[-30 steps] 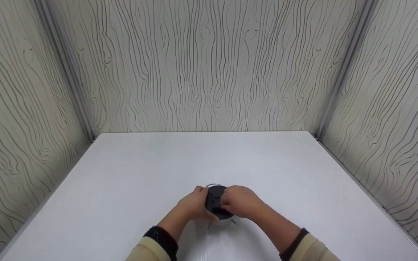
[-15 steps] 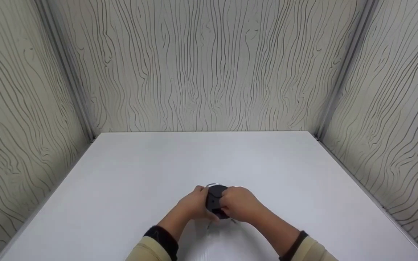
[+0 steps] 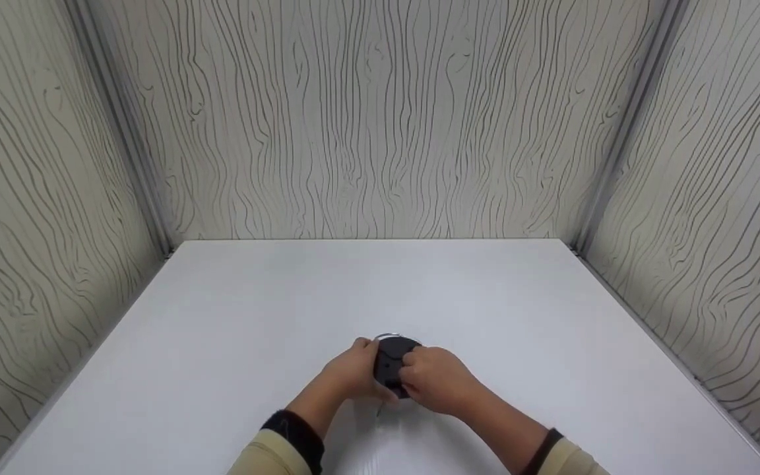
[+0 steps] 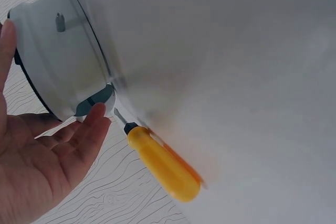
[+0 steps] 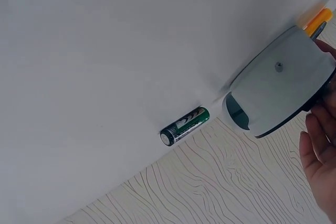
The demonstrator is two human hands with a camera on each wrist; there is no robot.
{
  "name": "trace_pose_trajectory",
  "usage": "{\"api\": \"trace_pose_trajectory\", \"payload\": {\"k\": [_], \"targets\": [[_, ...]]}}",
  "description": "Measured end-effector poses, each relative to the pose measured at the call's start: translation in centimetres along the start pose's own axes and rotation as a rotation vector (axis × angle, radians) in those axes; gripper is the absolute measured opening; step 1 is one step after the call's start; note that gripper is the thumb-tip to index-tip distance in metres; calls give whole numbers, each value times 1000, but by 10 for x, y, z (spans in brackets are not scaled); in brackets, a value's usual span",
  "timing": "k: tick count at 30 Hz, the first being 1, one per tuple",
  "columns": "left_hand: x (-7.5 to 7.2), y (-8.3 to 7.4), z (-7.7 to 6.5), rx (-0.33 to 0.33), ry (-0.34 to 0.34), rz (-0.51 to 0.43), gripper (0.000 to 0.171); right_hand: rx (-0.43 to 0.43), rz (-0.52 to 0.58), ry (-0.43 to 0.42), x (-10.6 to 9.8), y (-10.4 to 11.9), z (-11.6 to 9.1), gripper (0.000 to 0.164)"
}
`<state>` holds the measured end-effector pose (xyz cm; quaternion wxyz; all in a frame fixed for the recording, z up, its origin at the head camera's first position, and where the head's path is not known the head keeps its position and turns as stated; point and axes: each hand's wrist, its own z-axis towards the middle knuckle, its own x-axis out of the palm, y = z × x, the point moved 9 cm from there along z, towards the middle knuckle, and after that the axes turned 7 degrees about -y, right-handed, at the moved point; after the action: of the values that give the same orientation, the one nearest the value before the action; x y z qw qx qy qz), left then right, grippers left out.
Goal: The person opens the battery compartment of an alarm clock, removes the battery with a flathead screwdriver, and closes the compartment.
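A round twin-bell alarm clock (image 3: 390, 353) lies with its black back up near the front of the white table. Its pale drum-shaped body (image 4: 58, 56) and a shiny bell (image 4: 100, 99) show in the left wrist view. My left hand (image 3: 352, 371) grips the clock's left side, thumb along the near rim. On the right part of the black back, the fingers of my right hand (image 3: 439, 379) are curled; their tips are hidden from the head view. In the right wrist view that hand's lower fingers (image 5: 313, 140) hang bent beside the back.
A yellow-handled screwdriver (image 4: 163, 163) lies on the table beside the clock, its tip close to the bell. In the right wrist view a green AA-type battery (image 5: 185, 126) lies near the other bell. Wood-grain patterned panels (image 3: 367, 119) enclose the table (image 3: 274, 284).
My right hand has shifted slightly towards me, uncovering a little more of the clock's black back. My left hand and the clock stay in place.
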<state>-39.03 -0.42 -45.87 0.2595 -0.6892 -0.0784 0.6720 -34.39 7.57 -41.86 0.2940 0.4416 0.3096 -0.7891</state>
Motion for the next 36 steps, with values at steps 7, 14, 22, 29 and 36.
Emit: {"api": "trace_pose_trajectory", "payload": {"k": [7, 14, 22, 29, 36], "targets": [[1, 1, 0, -5, -2, -2, 99, 39, 45, 36, 5, -2, -3, 4], [1, 2, -1, -15, 5, -8, 99, 92, 142, 59, 7, -7, -3, 5], [3, 2, 0, -22, 8, -8, 100, 164, 193, 177, 10, -14, -5, 4], [0, -1, 0, -3, 2, -18, 97, 133, 189, 197, 6, -13, -4, 8], [-1, 1, -2, -27, 4, -37, 101, 78, 137, 241, 8, -6, -1, 8]]}}
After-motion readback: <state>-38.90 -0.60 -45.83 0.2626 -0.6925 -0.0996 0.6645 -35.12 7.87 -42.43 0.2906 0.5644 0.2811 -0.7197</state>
